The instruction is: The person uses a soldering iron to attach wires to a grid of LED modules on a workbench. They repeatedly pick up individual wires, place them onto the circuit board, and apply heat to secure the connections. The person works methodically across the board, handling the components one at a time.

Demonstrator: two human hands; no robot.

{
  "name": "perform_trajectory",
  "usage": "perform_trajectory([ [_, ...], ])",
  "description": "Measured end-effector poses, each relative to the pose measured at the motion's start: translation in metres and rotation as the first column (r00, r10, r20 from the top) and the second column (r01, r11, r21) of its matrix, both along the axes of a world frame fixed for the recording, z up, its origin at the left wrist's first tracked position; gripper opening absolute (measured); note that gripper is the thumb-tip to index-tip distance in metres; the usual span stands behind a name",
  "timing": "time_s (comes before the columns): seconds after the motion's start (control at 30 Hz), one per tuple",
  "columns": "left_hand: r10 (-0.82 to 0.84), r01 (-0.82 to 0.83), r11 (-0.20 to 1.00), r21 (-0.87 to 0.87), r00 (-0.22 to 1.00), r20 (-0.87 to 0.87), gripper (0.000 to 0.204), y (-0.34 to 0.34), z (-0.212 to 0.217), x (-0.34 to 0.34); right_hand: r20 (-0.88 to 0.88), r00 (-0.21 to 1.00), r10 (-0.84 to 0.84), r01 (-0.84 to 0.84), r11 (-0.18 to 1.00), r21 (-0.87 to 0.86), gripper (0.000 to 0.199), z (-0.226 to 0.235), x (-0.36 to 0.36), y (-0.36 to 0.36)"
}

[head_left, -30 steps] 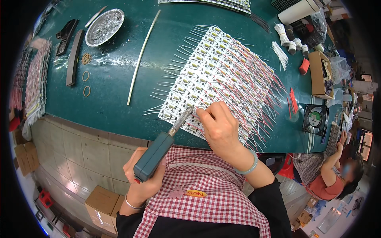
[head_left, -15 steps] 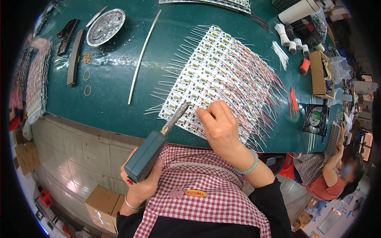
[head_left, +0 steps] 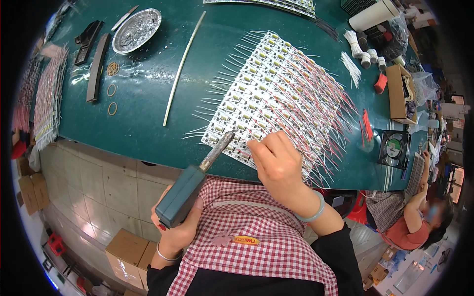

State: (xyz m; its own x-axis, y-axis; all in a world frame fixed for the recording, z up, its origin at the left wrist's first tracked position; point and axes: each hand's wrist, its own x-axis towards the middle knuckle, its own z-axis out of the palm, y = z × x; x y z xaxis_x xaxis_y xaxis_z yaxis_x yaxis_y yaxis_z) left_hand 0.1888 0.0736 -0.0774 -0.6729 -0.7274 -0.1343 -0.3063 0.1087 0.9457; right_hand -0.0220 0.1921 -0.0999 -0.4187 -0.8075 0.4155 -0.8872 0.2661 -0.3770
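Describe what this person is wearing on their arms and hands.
Both hands are bare, without gloves. The left hand has red-painted nails and a thin silvery bangle at the wrist. The right hand has a pale green bangle at the wrist. Black sleeves begin at the forearms.

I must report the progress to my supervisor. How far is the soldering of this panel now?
Most boards on the panel already carry red and white wires. The left hand holds the soldering iron with its tip at the near edge, where the right hand pinches something small. Which near-edge boards remain cannot be judged.
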Motion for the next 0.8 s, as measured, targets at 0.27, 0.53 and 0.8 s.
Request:
perform_trajectory([
  [0.27, -0.117, 0.121, 0.985, -0.124, 0.992, 0.036, 0.022, -0.001, -0.008, 0.008, 0.025, 1.0, -0.013, 0.013, 1.0, 0.007, 0.021, -0.01, 0.004, 0.0],
  [0.53, -0.098, 0.099, 0.985, -0.143, 0.995, 0.015, 0.019, 0.001, -0.006, 0.003, 0.023, 1.0, -0.002, 0.002, 1.0, 0.027, 0.021, -0.011, 0.004, 0.0],
  [0.8, -0.089, 0.081, 0.981, -0.179, 0.995, -0.039, 0.016, 0.001, -0.009, -0.001, -0.001, 1.0, 0.008, -0.008, 0.999, 0.038, 0.022, -0.01, 0.005, 0.0],
])
